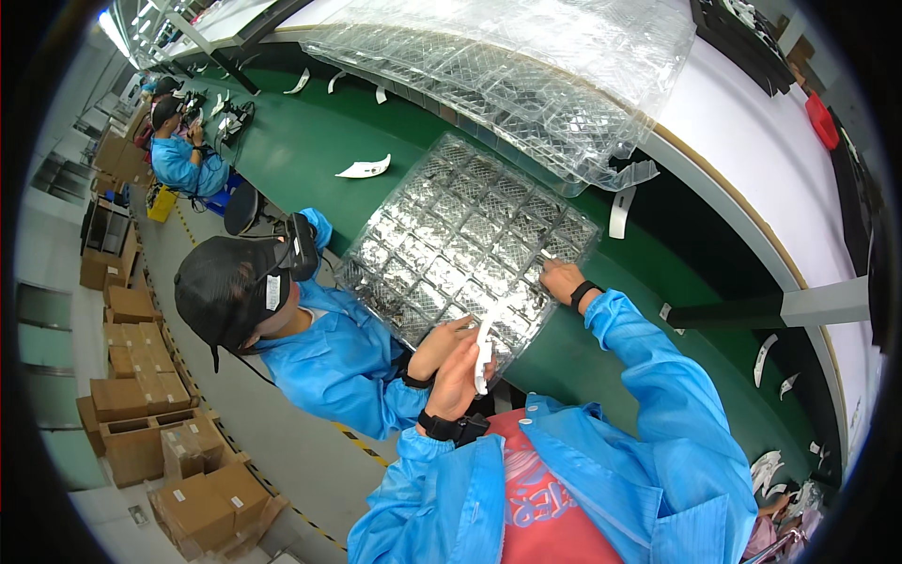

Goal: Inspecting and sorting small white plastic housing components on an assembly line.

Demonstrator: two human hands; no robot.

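Note:
A curved white plastic piece point(484, 355) stands up in my left hand point(453, 387), whose fingers are closed around it. My right hand point(562, 280) reaches to the right side of a clear plastic tray point(467, 226) divided into many square pockets. Its fingers are bent together over a pocket near the edge, at a small pale bit I cannot make out. Close beside my left hand, a co-worker's hand point(440, 346) lies over the tray's near edge. Glare on the plastic hides what the pockets hold, if anything.
On the green bench point(554, 362) lie more white pieces, one beyond the tray point(365, 168) and one to its right point(620, 212). Stacked clear trays point(526, 75) overhang from a white shelf. A grey post point(827, 303) stands right. The co-worker point(319, 348) sits close on the left.

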